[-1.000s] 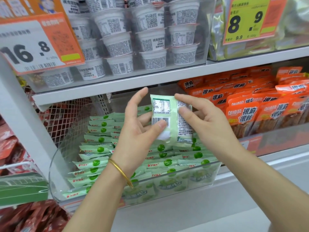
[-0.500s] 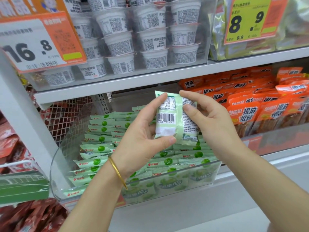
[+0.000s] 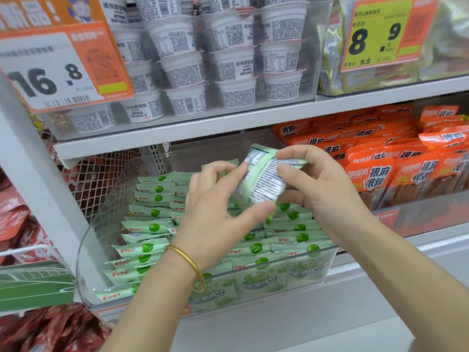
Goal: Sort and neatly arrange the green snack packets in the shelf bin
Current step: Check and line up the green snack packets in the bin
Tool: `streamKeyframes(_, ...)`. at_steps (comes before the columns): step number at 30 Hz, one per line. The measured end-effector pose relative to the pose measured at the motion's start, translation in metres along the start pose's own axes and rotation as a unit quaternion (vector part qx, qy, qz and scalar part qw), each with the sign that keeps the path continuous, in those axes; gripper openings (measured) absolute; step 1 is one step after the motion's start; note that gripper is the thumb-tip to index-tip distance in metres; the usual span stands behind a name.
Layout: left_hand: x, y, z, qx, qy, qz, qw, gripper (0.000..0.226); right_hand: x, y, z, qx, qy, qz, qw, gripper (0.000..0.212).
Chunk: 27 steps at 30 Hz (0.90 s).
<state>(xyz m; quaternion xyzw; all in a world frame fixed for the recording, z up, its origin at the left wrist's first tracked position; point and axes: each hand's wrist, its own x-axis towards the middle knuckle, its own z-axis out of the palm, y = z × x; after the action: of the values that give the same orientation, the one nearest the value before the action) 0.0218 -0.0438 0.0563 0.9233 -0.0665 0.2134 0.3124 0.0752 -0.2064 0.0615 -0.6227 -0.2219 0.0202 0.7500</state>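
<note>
We hold one green packet [image 3: 264, 179] between both hands, above the middle of the clear shelf bin [image 3: 327, 268]. The left hand [image 3: 215, 207] pinches its lower end between thumb and fingers. The right hand [image 3: 322, 189] grips its upper end, thumb across the printed back. The packet is tilted, its top pointing to about 11 o'clock. Below it the other green packets [image 3: 152, 227] lie in overlapping rows, green dots up, with the tidiest column at 9 o'clock from our hands and looser ones at 5 o'clock. To do this step well, we judge, we should turn the packet over (its printed back faces us now) and line its long edge up with the rows. Then we can lay it in at 6 o'clock, under our hands, without ruffling its neighbours. A light pinch at the ends suits a soft wrapper; squeezing the middle might crush the contents. The orange packs [image 3: 375, 179] at 3 o'clock stay out of it
</note>
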Motion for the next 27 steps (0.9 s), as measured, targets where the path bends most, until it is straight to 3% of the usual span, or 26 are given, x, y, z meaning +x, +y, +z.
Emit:
streamKeyframes(2,0.0,0.002,0.001,0.046,-0.013,0.01,0.999,0.09,0.0,-0.001,0.0,0.033,-0.042,0.001,0.999,0.021)
streamKeyframes(4,0.0,0.002,0.002,0.036,-0.012,-0.003,0.999,0.09,0.001,-0.002,-0.002,0.049,-0.078,0.007,0.996,0.026)
streamKeyframes(7,0.0,0.0,0.004,-0.041,-0.012,-0.032,0.999,0.064,0.002,-0.001,-0.004,0.037,-0.094,0.005,0.995,0.032)
streamKeyframes(9,0.001,0.002,0.004,-0.106,0.004,-0.053,0.993,0.044,0.002,-0.001,-0.003,-0.073,-0.058,-0.044,0.995,0.032)
streamKeyframes(10,0.001,0.003,0.003,-0.124,0.01,-0.063,0.99,0.037,0.002,0.0,-0.003,-0.183,-0.027,-0.098,0.978,0.036)
streamKeyframes(12,0.002,0.005,0.001,-0.153,0.01,-0.077,0.985,0.03,0.002,-0.001,-0.004,-0.398,0.017,-0.216,0.892,0.036)
streamKeyframes(13,0.002,0.004,0.0,-0.173,0.005,-0.08,0.982,0.03,0.003,-0.001,-0.006,-0.438,0.02,-0.243,0.865,0.037)
streamKeyframes(14,0.002,0.004,-0.001,-0.194,-0.003,-0.079,0.978,0.03,0.003,-0.002,-0.007,-0.441,0.003,-0.237,0.866,0.04)
streamKeyframes(17,0.002,0.004,-0.002,-0.221,-0.034,-0.052,0.973,0.033,0.002,-0.003,-0.006,-0.37,-0.053,-0.153,0.915,0.048)
streamKeyframes(21,0.006,-0.007,0.001,-0.143,-0.04,0.0,0.989,0.029,0.002,0.001,-0.005,-0.404,-0.04,-0.15,0.901,0.03)
streamKeyframes(25,0.013,-0.021,0.0,-0.074,-0.032,0.029,0.996,0.03,0.003,0.0,-0.007,-0.419,-0.077,-0.121,0.897,0.034)
streamKeyframes(27,0.015,-0.024,0.0,-0.043,-0.025,0.024,0.998,0.035,0.003,0.003,-0.006,-0.423,-0.058,-0.127,0.895,0.032)
